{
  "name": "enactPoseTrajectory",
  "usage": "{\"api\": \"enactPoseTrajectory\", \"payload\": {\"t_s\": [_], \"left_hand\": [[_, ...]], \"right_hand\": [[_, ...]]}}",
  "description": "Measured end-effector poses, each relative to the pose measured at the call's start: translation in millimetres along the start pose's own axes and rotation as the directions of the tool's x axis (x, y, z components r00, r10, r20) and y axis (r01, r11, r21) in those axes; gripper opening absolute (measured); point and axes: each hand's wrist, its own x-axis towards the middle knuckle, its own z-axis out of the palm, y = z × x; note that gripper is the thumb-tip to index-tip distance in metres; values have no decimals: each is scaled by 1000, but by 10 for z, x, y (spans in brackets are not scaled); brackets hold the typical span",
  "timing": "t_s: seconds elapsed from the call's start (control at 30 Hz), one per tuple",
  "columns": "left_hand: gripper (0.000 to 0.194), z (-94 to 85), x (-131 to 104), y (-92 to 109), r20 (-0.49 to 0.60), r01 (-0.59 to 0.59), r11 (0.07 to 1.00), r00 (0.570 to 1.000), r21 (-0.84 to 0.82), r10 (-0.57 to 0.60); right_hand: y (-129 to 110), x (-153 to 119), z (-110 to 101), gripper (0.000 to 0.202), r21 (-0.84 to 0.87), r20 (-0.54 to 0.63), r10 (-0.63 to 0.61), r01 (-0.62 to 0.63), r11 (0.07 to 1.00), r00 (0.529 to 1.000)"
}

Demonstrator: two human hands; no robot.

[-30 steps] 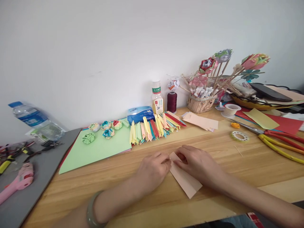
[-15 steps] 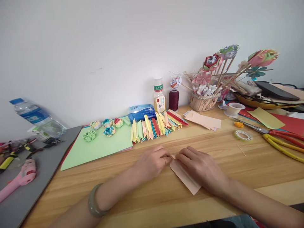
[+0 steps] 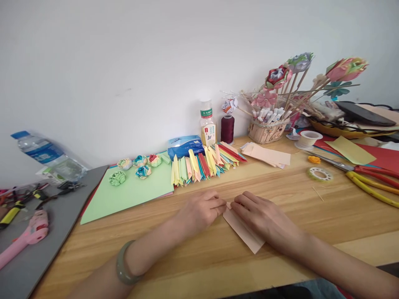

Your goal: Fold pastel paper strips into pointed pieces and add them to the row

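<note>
A pale pink paper strip point(image 3: 241, 232) lies slantwise on the wooden table between my hands. My left hand point(image 3: 204, 211) is closed at the strip's upper left corner, its fingers pinched on the paper. My right hand point(image 3: 262, 214) rests over the strip's right side, fingers curled together and gripping its upper edge. Part of the paper is hidden under the right hand. Behind them stands a row of folded coloured paper pieces point(image 3: 199, 166), and a stack of pale pink strips point(image 3: 266, 155) lies to its right.
Paper flowers point(image 3: 143, 171) sit on a green sheet point(image 3: 124, 199) at the left. Scissors point(image 3: 370, 174), a tape roll point(image 3: 320, 174) and a thread spool point(image 3: 308, 139) lie at the right. A basket point(image 3: 268, 131) holds flowers. A pink glue gun point(image 3: 34, 232) rests on a grey board.
The view has shifted very slightly. Both hands and the paper strip keep nearly the same place and pose.
</note>
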Motion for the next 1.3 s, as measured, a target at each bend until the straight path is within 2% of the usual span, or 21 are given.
{"api": "enactPoseTrajectory", "payload": {"t_s": [0.67,0.87,1.03,1.1,1.2,1.3], "left_hand": [[25,-25,17,5,-30,-79,988,996,133,83],[21,-21,9,-6,-31,-80,989,996,123,85],[22,-10,-4,-14,-48,-74,994,996,82,78],[23,-2,-7,-22,-64,-60,997,996,45,63],[23,-13,5,-23,-82,-38,999,996,23,40],[23,-63,41,29,-128,-3,997,992,78,13]], "right_hand": [[15,-72,-9,23,-23,13,-29,29,999,999],[114,-179,-74,24,80,52,6,-10,997,999],[220,-324,-142,24,209,35,116,-121,971,993],[218,-375,-192,22,291,73,132,-148,945,989],[165,-408,-257,19,382,116,51,-92,919,992],[91,-398,-240,21,331,8,-11,7,944,1000]]}}
